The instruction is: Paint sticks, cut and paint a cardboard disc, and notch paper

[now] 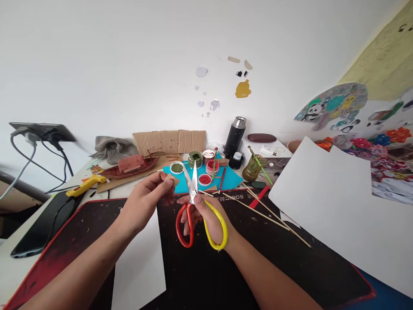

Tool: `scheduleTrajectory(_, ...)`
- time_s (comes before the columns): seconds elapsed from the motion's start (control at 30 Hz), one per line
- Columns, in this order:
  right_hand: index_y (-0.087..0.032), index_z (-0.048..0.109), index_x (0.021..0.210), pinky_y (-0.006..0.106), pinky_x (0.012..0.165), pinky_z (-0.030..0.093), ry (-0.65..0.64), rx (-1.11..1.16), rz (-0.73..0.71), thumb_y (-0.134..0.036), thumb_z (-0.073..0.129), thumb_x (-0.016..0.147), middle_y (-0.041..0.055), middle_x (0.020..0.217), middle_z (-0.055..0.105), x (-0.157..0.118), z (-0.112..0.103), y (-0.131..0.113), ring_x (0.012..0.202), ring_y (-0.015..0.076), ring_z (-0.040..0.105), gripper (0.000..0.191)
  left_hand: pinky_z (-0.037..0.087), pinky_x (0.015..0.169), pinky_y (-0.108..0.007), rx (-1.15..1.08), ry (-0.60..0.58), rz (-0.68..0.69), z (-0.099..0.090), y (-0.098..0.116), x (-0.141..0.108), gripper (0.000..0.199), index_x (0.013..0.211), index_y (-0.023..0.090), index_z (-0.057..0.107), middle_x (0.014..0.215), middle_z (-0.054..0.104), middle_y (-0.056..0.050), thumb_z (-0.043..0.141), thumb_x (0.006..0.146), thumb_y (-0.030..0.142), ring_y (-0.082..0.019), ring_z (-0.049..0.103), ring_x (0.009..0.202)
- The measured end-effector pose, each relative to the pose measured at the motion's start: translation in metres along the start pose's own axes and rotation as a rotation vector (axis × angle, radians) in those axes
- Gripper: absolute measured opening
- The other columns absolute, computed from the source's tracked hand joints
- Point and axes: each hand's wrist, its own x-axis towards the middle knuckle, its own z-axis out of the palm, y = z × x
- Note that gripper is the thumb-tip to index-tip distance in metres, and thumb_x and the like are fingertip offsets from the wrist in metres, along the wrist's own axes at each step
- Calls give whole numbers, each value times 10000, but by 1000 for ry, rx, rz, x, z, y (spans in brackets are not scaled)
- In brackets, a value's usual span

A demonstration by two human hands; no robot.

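My left hand (145, 200) is closed, pinching a small piece of brown cardboard (174, 180) between thumb and fingers. Just right of it, my right hand (209, 215) grips a pair of scissors (192, 196) near the pivot. One scissor handle is red and the other yellow; the blades point up and stand slightly apart. The cardboard piece is left of the blades and not between them. Behind the hands, open jars of green paint (195, 159) and red paint (212, 167) stand on a blue sheet (232, 178).
A painted model boat (129, 168) and yellow glue gun (85, 185) lie at the left. Thin wooden sticks (277, 219) and large white sheets (332, 206) are at the right. A black flask (234, 140) stands behind. White paper (140, 267) lies under my left forearm.
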Motion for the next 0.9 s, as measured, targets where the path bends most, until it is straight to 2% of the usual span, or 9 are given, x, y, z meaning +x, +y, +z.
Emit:
scheduleTrajectory(0.2, -134, 752, 1026, 247, 450, 486, 6, -46, 15, -830, 670, 960, -1, 681, 660, -5, 6, 1, 437, 131, 611, 704, 499, 640, -288, -7, 33, -6, 2, 0, -1, 397, 826, 228, 664, 699, 692, 8, 817, 936, 578, -168, 632, 655)
scheduleTrajectory(0.37, -159, 717, 1028, 226, 425, 455, 37, -168, 5, -818, 650, 983, -27, 662, 612, -8, 9, 7, 440, 120, 579, 663, 558, 653, -301, -39, 76, -9, 10, 2, -3, 405, 829, 225, 675, 715, 710, 9, 864, 888, 578, -177, 671, 652)
scheduleTrajectory(0.67, -204, 673, 976, 227, 460, 438, 53, -404, -75, -704, 601, 1074, -30, 680, 604, -11, 7, 11, 470, 121, 592, 514, 595, 681, -291, -94, 92, -21, 18, 4, -8, 464, 804, 224, 651, 745, 726, 14, 911, 830, 607, -175, 710, 671)
scheduleTrajectory(0.9, -222, 644, 938, 242, 489, 434, 60, -502, -76, -604, 618, 1095, -35, 649, 604, -12, 7, 7, 473, 135, 597, 413, 595, 707, -307, -70, 84, -28, 17, 1, -8, 446, 821, 227, 661, 781, 752, 0, 887, 860, 610, -192, 728, 710)
